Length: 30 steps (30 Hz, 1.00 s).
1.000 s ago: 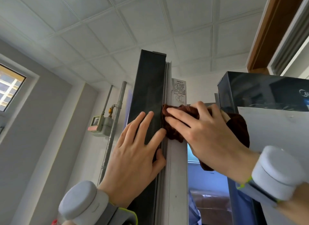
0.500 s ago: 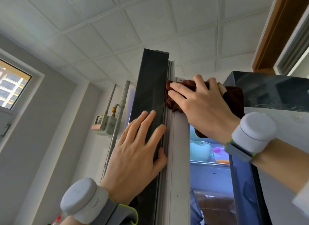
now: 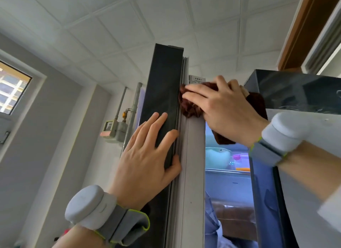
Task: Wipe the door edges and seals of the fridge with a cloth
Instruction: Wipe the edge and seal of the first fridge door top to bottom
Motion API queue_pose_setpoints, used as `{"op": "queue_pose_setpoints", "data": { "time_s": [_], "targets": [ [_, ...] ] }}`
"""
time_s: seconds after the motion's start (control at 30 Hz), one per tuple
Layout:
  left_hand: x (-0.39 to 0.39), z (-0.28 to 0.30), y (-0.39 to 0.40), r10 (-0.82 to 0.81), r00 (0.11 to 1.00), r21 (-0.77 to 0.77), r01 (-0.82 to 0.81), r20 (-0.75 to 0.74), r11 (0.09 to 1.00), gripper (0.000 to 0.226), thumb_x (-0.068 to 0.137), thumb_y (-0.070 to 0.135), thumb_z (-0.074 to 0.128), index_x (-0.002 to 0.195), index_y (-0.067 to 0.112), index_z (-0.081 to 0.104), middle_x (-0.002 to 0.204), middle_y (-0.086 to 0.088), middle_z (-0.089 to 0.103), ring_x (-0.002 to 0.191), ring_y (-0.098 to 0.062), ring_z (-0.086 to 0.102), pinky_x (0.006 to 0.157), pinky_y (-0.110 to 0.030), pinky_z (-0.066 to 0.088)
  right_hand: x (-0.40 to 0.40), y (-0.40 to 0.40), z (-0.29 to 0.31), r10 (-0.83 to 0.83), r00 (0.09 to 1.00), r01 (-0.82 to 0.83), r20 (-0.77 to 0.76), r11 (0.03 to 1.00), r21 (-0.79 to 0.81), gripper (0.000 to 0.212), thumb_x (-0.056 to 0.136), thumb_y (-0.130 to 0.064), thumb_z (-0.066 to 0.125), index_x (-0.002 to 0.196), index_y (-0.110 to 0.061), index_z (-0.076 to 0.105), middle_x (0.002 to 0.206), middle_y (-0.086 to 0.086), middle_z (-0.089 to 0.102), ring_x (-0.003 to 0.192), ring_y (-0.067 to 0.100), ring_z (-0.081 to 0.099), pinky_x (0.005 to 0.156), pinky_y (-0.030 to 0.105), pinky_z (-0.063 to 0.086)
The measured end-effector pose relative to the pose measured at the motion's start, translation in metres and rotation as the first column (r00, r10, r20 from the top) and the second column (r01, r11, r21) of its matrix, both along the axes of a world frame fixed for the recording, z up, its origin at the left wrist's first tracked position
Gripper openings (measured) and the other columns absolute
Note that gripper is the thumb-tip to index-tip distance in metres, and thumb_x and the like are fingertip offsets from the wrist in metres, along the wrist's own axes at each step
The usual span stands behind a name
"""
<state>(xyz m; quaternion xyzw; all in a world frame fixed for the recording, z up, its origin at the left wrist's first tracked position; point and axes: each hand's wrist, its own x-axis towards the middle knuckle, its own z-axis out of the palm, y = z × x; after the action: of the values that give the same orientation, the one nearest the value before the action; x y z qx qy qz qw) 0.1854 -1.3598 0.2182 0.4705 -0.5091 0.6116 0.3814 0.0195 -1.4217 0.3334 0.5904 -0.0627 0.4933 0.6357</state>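
Door: the open fridge door (image 3: 162, 92) stands edge-on at centre frame, its long axis running 6 to 12 o'clock.
Seal: the grey seal (image 3: 181, 137) runs the same line along the door's inner edge, beside the pale inner panel (image 3: 195, 155).
Cloth: the dark red cloth (image 3: 190, 107) is bunched against the seal near the top of the door, with a fold hanging down under the palm.
Right hand: the right hand (image 3: 225, 111) presses the cloth with spread fingers, thumb side not visible; it is the nearer hand to the unwiped top.
Left hand: the left hand (image 3: 147, 155) lies flat on the dark door face, thumb hooked round the edge, steadying it.
Governing relation: the remaining seal lies at 12 o'clock from the cloth, a short stretch to the top corner; judged next stroke follows the long axis.
Risk: the top corner appears a stretch.
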Motion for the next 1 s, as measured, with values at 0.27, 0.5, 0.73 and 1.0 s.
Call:
{"op": "queue_pose_setpoints", "data": {
  "time_s": [0.27, 0.5, 0.73, 1.0],
  "targets": [
    [0.012, -0.002, 0.002, 0.0, 1.0, 0.004, 0.0, 0.021, 1.0, 0.04, 0.087, 0.04, 0.039, 0.12, 0.022, 0.053, 0.142, -0.014, 0.042, 0.135, -0.033, 0.034, 0.108, -0.047, 0.023, 0.018, -0.003, -0.002, -0.022, 0.998, 0.024, 0.052, 0.999, -0.043, 0.044, 0.072, 0.001, 0.053, 0.114, -0.01, 0.064, 0.126, 0.003, 0.06, 0.087, 0.041, 0.054, 0.067, 0.044, 0.042],
    [0.015, -0.003, 0.0, -0.07, 0.995, -0.003, 0.07, 0.066, 0.998, 0.038, 0.087, 0.033, 0.043, 0.116, 0.017, 0.06, 0.141, -0.017, 0.043, 0.135, -0.034, 0.033, 0.109, -0.048, 0.031, 0.006, 0.003, -0.061, -0.049, 0.995, 0.05, -0.086, 0.999, 0.009, 0.043, 0.079, -0.008, 0.04, 0.115, -0.006, 0.063, 0.127, 0.007, 0.059, 0.085, 0.04, 0.054, 0.067, 0.046, 0.047],
    [0.01, -0.003, -0.003, -0.08, 0.994, -0.029, 0.082, 0.076, 0.996, 0.037, 0.086, 0.032, 0.043, 0.113, 0.02, 0.065, 0.138, -0.018, 0.046, 0.134, -0.036, 0.035, 0.107, -0.051, 0.03, 0.0, 0.007, -0.037, -0.142, 0.985, 0.139, -0.102, 0.99, -0.037, 0.049, 0.069, -0.006, 0.049, 0.115, -0.011, 0.062, 0.124, 0.003, 0.06, 0.091, 0.035, 0.042, 0.067, 0.041, 0.04],
    [0.013, -0.004, -0.003, -0.074, 0.995, -0.032, 0.077, 0.072, 0.997, 0.037, 0.09, 0.034, 0.04, 0.116, 0.021, 0.062, 0.14, -0.016, 0.045, 0.135, -0.033, 0.033, 0.107, -0.049, 0.028, 0.013, 0.011, 0.003, -0.167, 0.985, 0.17, 0.042, 0.982, -0.08, 0.044, 0.066, -0.008, 0.049, 0.106, -0.011, 0.068, 0.117, 0.002, 0.065, 0.09, 0.034, 0.041, 0.067, 0.04, 0.043]
  ]
}}
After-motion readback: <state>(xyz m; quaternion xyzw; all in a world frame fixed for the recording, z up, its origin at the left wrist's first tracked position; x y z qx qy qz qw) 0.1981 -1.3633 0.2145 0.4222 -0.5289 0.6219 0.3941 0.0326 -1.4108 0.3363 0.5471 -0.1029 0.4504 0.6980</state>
